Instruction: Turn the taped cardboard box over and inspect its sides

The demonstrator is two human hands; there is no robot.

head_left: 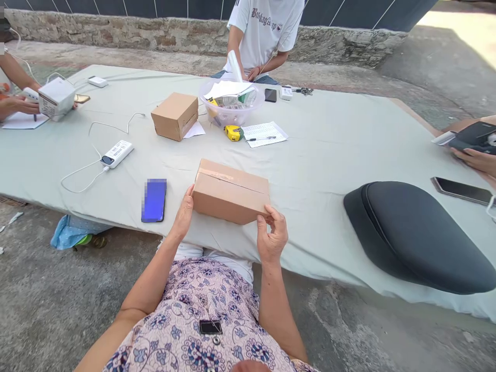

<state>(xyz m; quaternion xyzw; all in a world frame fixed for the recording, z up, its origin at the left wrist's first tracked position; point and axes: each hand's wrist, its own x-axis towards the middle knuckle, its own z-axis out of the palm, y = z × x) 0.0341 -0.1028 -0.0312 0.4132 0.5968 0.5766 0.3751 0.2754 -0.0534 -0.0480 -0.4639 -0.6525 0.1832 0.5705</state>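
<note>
A closed brown cardboard box (231, 192), with tape along its top seam, is at the near edge of the cloth-covered table (310, 150). My left hand (183, 214) presses against the box's left end, its thumb upright along the side. At the right front corner, my right hand (273, 232) grips the box between thumb and fingers. Whether the box's underside rests fully on the cloth cannot be made out. Left of my left hand lies a phone (154, 200) with a blue screen.
Beyond are a second cardboard box (175, 116), a plastic basket (232, 106), a yellow tape measure (233, 133) and paper (265, 134) with a pen. A cabled white power bank (117, 154) sits left, a black padded seat (418, 235) right. Other people sit around the table.
</note>
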